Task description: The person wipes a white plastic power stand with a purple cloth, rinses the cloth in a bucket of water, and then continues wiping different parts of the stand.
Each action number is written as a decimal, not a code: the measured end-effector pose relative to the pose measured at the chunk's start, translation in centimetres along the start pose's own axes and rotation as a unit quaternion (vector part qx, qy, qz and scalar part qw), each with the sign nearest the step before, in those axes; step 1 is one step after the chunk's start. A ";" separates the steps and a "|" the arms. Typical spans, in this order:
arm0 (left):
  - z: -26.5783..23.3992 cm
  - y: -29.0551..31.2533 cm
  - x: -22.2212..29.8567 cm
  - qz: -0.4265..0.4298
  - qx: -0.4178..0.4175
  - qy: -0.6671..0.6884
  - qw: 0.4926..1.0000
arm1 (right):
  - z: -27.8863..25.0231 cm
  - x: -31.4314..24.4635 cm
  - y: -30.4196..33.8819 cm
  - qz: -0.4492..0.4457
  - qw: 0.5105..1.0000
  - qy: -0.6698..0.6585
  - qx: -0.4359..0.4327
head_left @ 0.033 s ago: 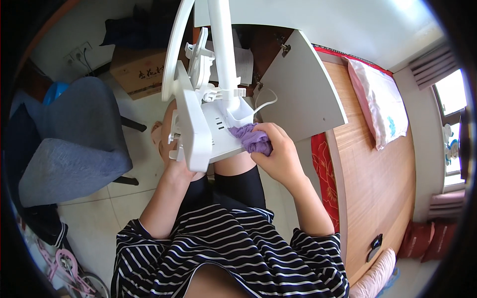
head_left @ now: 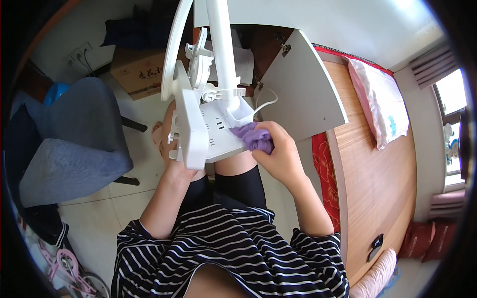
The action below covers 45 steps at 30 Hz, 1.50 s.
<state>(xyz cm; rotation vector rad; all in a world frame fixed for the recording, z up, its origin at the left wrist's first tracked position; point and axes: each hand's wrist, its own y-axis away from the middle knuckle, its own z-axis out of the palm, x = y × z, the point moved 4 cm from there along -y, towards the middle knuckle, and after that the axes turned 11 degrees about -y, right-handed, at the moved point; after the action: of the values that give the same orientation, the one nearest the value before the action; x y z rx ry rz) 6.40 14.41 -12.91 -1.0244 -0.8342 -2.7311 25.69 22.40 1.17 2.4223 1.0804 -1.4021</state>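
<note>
A white appliance with a thick pole (head_left: 221, 47), a wide curved panel (head_left: 174, 54) and a slotted base (head_left: 226, 141) is tilted above my thighs. My left hand (head_left: 180, 168) comes up from below and holds it at the near white block (head_left: 195, 129); its fingers are hidden behind that part. My right hand (head_left: 280, 151) pinches a crumpled purple cloth (head_left: 258, 139). The cloth touches the right edge of the base, beside the small open cup (head_left: 239, 119) at the pole's foot. A thin white cable (head_left: 268, 102) loops out behind the cup.
An open cabinet door (head_left: 303, 89) stands ahead to the right. Beyond it is a wooden bed surface (head_left: 377, 169) with a white pillow (head_left: 380, 104). At the left are a grey chair (head_left: 84, 134) and a pink bicycle (head_left: 69, 265). A cardboard box (head_left: 136, 74) stands farther back.
The base has tipped very slightly, so more of its slots show. My right hand and the cloth have shifted a tiny amount.
</note>
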 end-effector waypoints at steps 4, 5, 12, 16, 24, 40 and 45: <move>0.0 0.1 0.3 -0.009 0.010 0.040 0.999 | -0.9 3.8 -0.3 0.221 0.964 -0.143 0.035; 0.5 0.7 0.6 -0.006 0.005 0.037 0.999 | -1.2 4.2 -0.2 0.231 0.945 -0.227 0.052; 1.1 0.5 0.6 -0.047 -0.005 0.060 0.997 | 1.5 2.3 -0.4 0.168 0.866 -0.468 0.057; 2.9 2.2 0.6 -0.037 0.027 0.026 0.999 | 2.1 3.3 -1.4 0.212 0.872 -0.437 0.060; 1.8 3.3 0.3 -0.001 0.009 -0.002 1.000 | 4.4 5.6 0.1 0.249 0.838 -0.478 0.086; -0.4 2.1 4.9 -0.034 -0.014 -0.150 0.988 | 1.7 5.6 -7.6 0.140 0.964 -0.220 -0.050; -0.1 0.8 7.5 -0.032 -0.050 -0.164 0.985 | 1.1 6.5 -7.4 0.200 0.791 -0.573 0.073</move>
<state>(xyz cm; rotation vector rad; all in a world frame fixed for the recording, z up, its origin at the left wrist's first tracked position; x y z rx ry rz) 0.83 14.37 -7.86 -1.5228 -0.7892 -2.7219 22.15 30.65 -3.02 1.1894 0.1283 -2.2413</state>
